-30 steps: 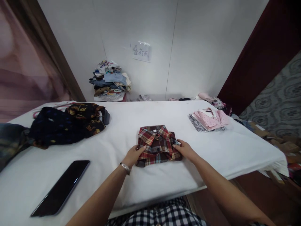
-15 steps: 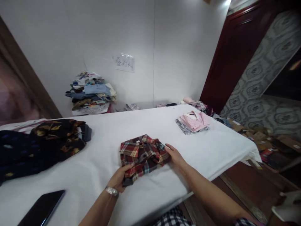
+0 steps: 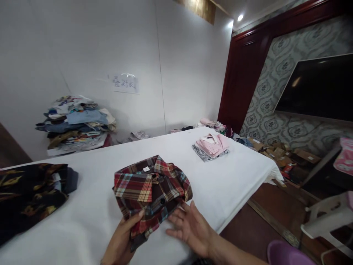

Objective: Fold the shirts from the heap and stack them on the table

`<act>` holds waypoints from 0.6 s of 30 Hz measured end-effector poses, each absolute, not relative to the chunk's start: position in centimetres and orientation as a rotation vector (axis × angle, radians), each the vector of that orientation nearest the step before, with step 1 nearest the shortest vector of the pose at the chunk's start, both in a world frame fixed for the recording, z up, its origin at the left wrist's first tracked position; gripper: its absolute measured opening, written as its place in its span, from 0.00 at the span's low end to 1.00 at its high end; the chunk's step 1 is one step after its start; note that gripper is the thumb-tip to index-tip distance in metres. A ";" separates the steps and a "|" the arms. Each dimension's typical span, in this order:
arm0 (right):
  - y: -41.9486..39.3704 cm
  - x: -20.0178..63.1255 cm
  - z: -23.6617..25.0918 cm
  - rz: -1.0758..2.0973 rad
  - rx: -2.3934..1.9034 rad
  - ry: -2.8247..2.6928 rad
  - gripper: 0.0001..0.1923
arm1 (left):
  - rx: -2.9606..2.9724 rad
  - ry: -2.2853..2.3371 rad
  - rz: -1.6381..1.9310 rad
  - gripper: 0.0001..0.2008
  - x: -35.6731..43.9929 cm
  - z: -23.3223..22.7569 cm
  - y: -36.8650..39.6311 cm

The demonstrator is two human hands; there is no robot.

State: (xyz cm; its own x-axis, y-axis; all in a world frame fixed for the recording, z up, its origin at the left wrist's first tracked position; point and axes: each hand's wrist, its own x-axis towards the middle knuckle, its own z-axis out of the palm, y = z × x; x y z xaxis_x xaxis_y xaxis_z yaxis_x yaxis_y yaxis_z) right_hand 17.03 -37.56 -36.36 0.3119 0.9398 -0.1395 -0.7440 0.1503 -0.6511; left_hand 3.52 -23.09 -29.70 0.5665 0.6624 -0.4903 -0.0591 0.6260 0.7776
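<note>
Plaid shirt (image 3: 150, 191) folded, lifted off white table (image 3: 234, 173). Left hand (image 3: 122, 239) pinches front edge, thumb on top; right hand (image 3: 190, 226) spread flat beneath. Not yet stacked on pink folded pile (image 3: 212, 145).

Left hand (image 3: 124, 235) pinching, right hand (image 3: 190, 228) open-palmed

We see the left hand (image 3: 121, 237) gripping the near edge of a folded plaid shirt (image 3: 150, 191), thumb on top, lifted off the white table (image 3: 234, 176). The right hand (image 3: 190, 228) lies open-palmed just beneath its right side, perhaps touching it. Farther right sits a folded pink shirt (image 3: 212, 144); dark clothes (image 3: 27, 195) lie left.
</note>
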 end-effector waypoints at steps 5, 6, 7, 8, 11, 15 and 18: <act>-34.9 17.5 -36.9 1.169 -0.836 -0.275 0.19 | 0.866 0.844 0.481 0.42 4.4 -31.7 -24.9; -34.3 17.6 -37.2 1.129 -0.861 -0.242 0.18 | 0.874 0.848 0.486 0.42 4.6 -31.9 -25.2; -33.8 17.8 -37.4 1.085 -0.876 -0.219 0.16 | 0.880 0.854 0.492 0.43 4.8 -32.0 -25.4; -33.4 17.9 -37.5 1.041 -0.880 -0.211 0.15 | 0.889 0.850 0.494 0.42 5.0 -32.0 -25.6; -32.9 18.9 -36.6 0.901 -0.839 -0.242 0.16 | 0.926 0.789 0.503 0.39 5.8 -31.3 -25.6; -33.4 22.2 -33.5 0.735 -0.781 -0.246 0.18 | 0.953 0.776 0.469 0.37 6.8 -31.2 -24.9; -34.1 27.0 -30.8 0.615 -0.763 -0.274 0.20 | 0.976 0.839 0.346 0.32 7.0 -33.2 -24.4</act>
State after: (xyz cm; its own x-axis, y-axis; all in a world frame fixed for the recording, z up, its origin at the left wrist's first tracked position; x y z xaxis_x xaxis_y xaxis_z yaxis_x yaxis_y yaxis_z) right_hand 26.98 -34.09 -30.75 0.7922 0.6100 0.0147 -0.4182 0.5603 -0.7150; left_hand 6.97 -24.44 -33.24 0.6459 0.6045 -0.4663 0.0997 0.5388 0.8365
